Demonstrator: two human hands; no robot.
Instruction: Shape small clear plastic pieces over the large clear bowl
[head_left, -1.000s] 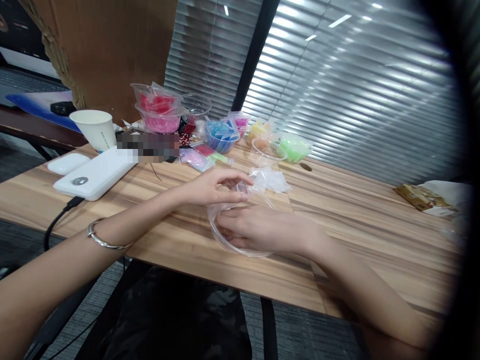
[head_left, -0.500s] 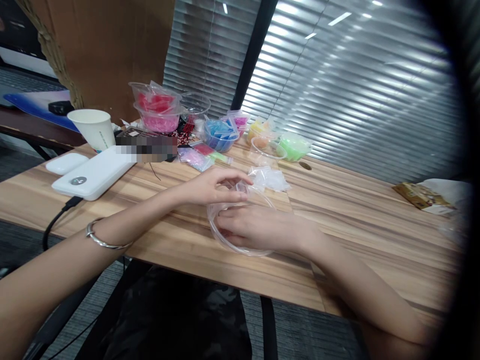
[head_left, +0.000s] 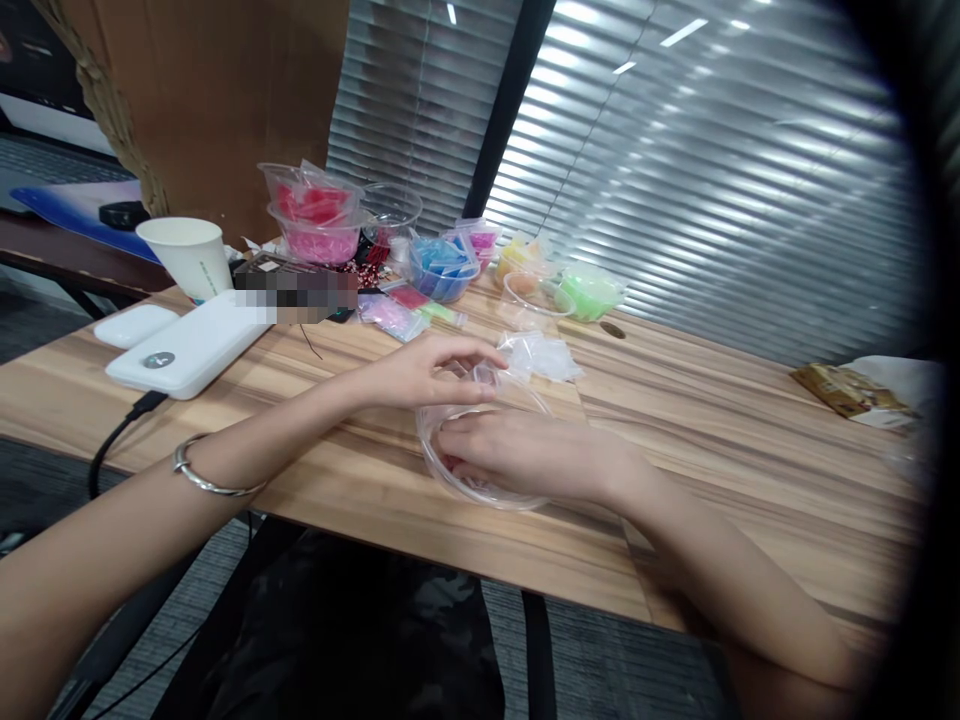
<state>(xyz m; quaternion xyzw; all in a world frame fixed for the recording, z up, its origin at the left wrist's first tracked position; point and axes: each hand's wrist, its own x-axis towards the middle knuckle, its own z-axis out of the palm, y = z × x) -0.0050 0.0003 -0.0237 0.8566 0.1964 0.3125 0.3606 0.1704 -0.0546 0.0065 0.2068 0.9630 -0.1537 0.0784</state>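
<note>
A clear plastic bowl [head_left: 480,492] stands near the front edge of the wooden table. My right hand [head_left: 510,448] reaches into it, fingers curled down inside; the fingertips and whatever they may pinch are hidden. Above the bowl's far left rim, my left hand [head_left: 442,370] has its thumb and fingers curved around a small clear plastic bag [head_left: 486,377], whose outline is hard to make out. Just behind the hands lies a pile of small clear bags [head_left: 544,357]. A silver bangle [head_left: 217,480] circles my left wrist.
Clear bowls hold red and pink packets [head_left: 319,225], blue packets [head_left: 442,268], yellow-orange packets [head_left: 519,260] and green packets [head_left: 589,292]. On the left are a paper cup [head_left: 184,250], a white power bank [head_left: 187,350] and a white case [head_left: 135,325]. A gold wrapper [head_left: 847,388] lies right.
The right hand's fingers have shifted slightly inside the bowl. The left hand stays in place over the rim.
</note>
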